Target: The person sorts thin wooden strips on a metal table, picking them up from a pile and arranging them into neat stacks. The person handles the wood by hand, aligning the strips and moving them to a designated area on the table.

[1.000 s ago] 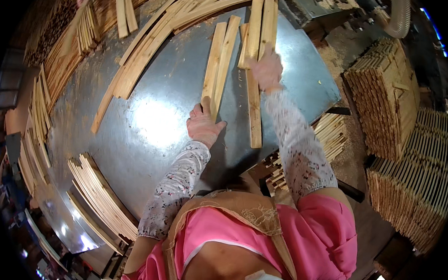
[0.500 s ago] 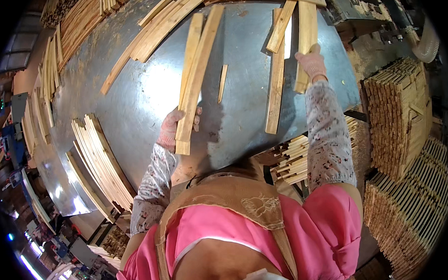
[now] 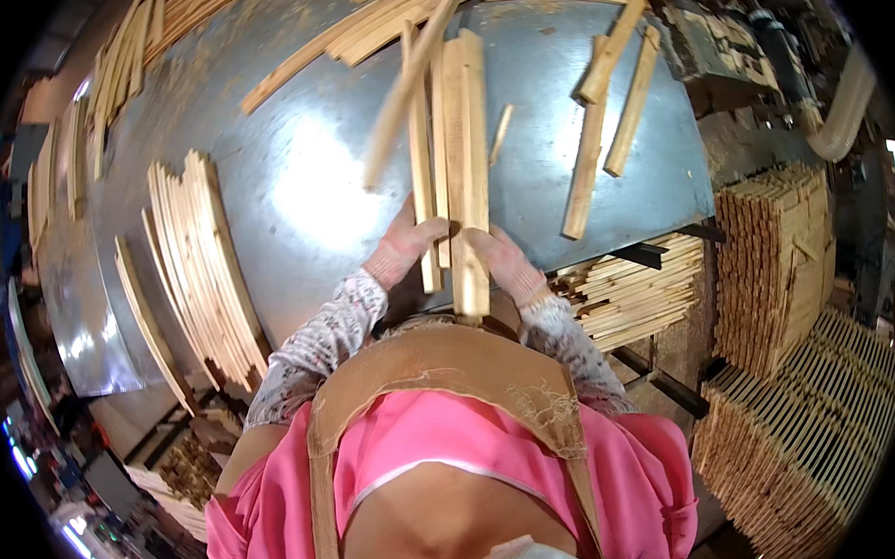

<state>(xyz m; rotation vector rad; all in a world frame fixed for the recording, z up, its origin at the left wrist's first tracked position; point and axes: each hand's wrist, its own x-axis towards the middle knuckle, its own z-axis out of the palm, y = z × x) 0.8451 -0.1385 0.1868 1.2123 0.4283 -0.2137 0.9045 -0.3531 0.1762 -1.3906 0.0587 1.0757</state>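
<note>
Both gloved hands are close together over the metal table, near my apron. My left hand (image 3: 406,246) is closed around the near part of a narrow wooden slat (image 3: 419,178), its thumb lying across the wood. My right hand (image 3: 509,264) grips a wider wooden slat (image 3: 470,181) from its right side, thumb on top. Between these two, another thin slat (image 3: 439,149) runs lengthwise, partly hidden. A further slat (image 3: 403,98), smeared by motion, slants across their far ends. Just right of the bundle lies a short thin offcut (image 3: 501,132).
Loose slats (image 3: 586,176) lie at the table's right, one across another. More slats (image 3: 379,27) rest along the far side. A pile of slats (image 3: 194,258) sits at the left. Tall wood stacks (image 3: 768,264) stand right of the metal table (image 3: 309,244).
My right hand has come left and nearer from the right-hand slats to beside my left hand. The held slats are now side by side. A motion-smeared slat now crosses their far ends.
</note>
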